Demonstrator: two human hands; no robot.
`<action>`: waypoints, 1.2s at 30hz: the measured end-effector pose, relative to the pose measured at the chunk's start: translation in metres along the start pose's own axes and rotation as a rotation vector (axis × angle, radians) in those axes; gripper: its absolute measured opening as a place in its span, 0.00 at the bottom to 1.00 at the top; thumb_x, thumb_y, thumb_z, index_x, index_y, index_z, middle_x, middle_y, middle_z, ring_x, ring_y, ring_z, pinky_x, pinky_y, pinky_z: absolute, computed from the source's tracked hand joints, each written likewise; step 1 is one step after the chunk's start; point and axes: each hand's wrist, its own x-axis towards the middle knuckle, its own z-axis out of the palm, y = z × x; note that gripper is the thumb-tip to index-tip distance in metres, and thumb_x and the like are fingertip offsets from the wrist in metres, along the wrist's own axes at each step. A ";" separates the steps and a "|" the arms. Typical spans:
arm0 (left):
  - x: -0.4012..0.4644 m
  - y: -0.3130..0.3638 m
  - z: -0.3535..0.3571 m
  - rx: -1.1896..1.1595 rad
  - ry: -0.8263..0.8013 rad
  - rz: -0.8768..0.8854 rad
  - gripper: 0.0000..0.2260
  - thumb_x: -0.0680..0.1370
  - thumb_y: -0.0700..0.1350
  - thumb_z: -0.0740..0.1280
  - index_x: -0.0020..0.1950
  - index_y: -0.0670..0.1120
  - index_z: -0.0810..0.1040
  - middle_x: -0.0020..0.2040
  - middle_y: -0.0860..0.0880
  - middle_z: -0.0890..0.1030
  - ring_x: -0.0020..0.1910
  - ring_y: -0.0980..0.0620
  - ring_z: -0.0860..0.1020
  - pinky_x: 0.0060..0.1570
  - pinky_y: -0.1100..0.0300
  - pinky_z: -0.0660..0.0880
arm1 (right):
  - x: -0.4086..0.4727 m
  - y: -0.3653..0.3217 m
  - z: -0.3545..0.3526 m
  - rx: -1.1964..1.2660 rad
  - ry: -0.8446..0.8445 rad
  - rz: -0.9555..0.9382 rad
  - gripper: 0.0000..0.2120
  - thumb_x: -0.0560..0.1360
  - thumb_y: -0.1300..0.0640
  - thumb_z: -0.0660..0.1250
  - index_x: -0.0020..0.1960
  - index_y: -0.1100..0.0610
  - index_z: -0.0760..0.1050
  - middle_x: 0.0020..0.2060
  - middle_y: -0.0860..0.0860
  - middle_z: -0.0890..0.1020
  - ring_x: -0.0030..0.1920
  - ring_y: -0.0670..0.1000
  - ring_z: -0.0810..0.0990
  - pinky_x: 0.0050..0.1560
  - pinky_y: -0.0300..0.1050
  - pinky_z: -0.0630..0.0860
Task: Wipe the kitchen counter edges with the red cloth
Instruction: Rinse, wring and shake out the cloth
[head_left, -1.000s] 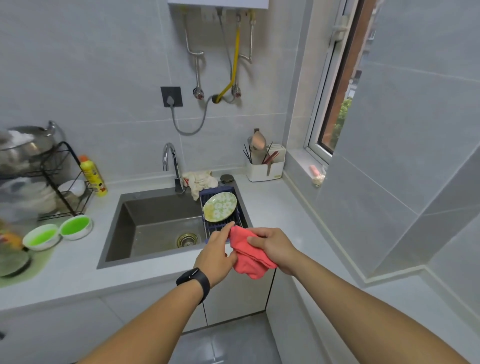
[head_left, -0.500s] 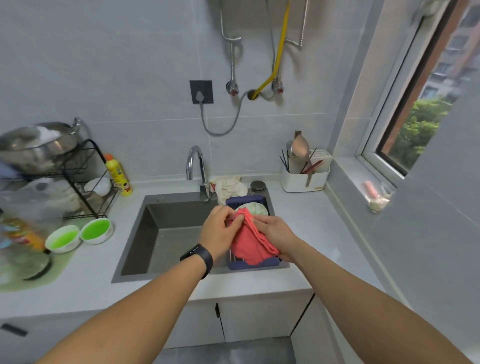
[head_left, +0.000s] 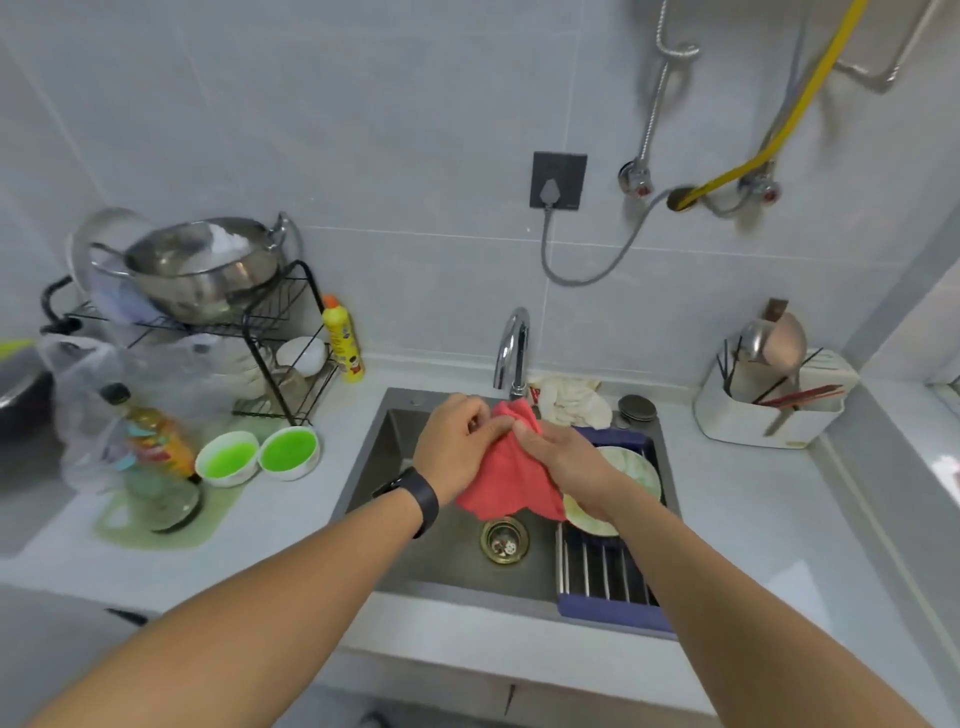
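The red cloth (head_left: 511, 480) hangs bunched over the sink (head_left: 405, 431), just below the chrome tap (head_left: 513, 351). My left hand (head_left: 453, 446) grips its upper left part, fingers curled into the fabric. My right hand (head_left: 563, 457) grips its upper right part, knuckles up. Both hands are close together at the cloth's top. The light grey counter (head_left: 737, 514) surrounds the sink, with its front edge (head_left: 467, 657) near me.
A blue drying rack (head_left: 608, 582) with a plate (head_left: 631, 473) sits in the sink's right side. Two green bowls (head_left: 260, 454), a bottle (head_left: 150, 441), a black dish rack with a pot (head_left: 208, 270) stand left. A white utensil holder (head_left: 769, 402) stands right.
Both hands carried the cloth forward from the counter's front edge to over the sink under the tap. The view has swung left and down, closer to the sink.
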 end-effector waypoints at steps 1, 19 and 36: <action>0.006 -0.008 -0.010 -0.004 -0.013 0.013 0.17 0.79 0.54 0.71 0.37 0.46 0.72 0.39 0.50 0.74 0.38 0.53 0.72 0.37 0.59 0.67 | 0.008 -0.001 0.007 0.037 0.037 0.022 0.36 0.71 0.24 0.67 0.62 0.53 0.81 0.54 0.56 0.87 0.55 0.60 0.86 0.62 0.66 0.80; 0.068 -0.073 -0.090 -0.456 -0.494 -0.112 0.07 0.80 0.42 0.70 0.43 0.42 0.79 0.35 0.50 0.78 0.35 0.55 0.75 0.39 0.63 0.73 | 0.055 -0.024 0.085 -0.067 0.668 0.211 0.24 0.85 0.42 0.57 0.49 0.58 0.84 0.44 0.52 0.85 0.46 0.50 0.82 0.46 0.44 0.75; 0.082 -0.036 -0.070 -0.478 -0.382 -0.251 0.06 0.82 0.45 0.70 0.46 0.44 0.79 0.28 0.55 0.76 0.27 0.57 0.73 0.28 0.63 0.71 | 0.068 -0.025 0.090 0.018 0.510 -0.042 0.09 0.75 0.44 0.73 0.46 0.48 0.78 0.36 0.53 0.81 0.41 0.59 0.84 0.53 0.67 0.81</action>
